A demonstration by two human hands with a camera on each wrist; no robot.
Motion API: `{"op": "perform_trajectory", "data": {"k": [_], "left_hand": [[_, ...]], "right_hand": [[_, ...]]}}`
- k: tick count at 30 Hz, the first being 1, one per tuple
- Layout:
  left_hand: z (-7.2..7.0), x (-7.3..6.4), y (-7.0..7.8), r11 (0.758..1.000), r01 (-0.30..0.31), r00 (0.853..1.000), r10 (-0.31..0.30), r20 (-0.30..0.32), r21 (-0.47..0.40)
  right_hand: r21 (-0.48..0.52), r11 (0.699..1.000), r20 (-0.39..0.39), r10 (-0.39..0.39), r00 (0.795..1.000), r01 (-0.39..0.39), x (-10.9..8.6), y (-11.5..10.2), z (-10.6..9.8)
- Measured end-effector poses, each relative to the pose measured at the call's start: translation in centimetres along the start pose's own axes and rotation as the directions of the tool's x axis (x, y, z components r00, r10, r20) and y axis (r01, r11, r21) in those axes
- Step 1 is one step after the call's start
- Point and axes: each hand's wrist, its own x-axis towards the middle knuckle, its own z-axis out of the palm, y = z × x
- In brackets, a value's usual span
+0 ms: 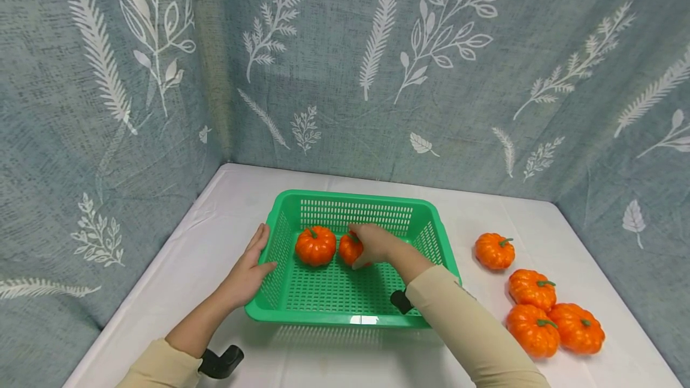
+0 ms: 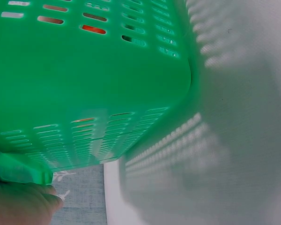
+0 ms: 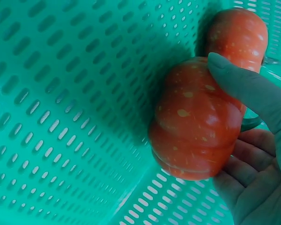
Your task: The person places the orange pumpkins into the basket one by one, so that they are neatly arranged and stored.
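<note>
A green plastic basket point(image 1: 345, 318) with slotted walls stands on the white-covered table. My left hand point(image 1: 249, 274) grips its left rim, thumb over the edge and fingers along the outside; the left wrist view shows this hand point(image 2: 23, 201) at the rim, low in the corner. Inside the basket, my right hand point(image 1: 374, 244) holds a small orange pumpkin point(image 1: 349, 249) with a green stem. Thumb and fingers lie around the pumpkin point(image 3: 196, 122) in the right wrist view. Just left of it in the basket sits another orange pumpkin point(image 1: 315, 246).
Several more pumpkins are on the table right of the basket: one farther back point(image 1: 494, 251), and a close group with one pumpkin point(image 1: 577, 328) at its right. A grey-blue curtain point(image 1: 334, 136) with white leaf prints hangs behind the table and along its sides.
</note>
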Motion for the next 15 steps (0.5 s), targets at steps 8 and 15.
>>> {"op": "perform_trajectory", "data": {"k": [8, 15], "left_hand": [[0.02, 0.02, -0.05, 1.000, -0.002, 1.000, 0.002, -0.001, -0.001], [0.02, 0.01, 0.03, 1.000, 0.001, 1.000, -0.001, 0.003, -0.005]], "right_hand": [[0.005, 1.000, 0.007, -0.020, 1.000, 0.020, 0.10, 0.11, 0.13], [0.015, 0.999, 0.009, -0.034, 0.999, 0.034, 0.09, 0.21, 0.23]]}}
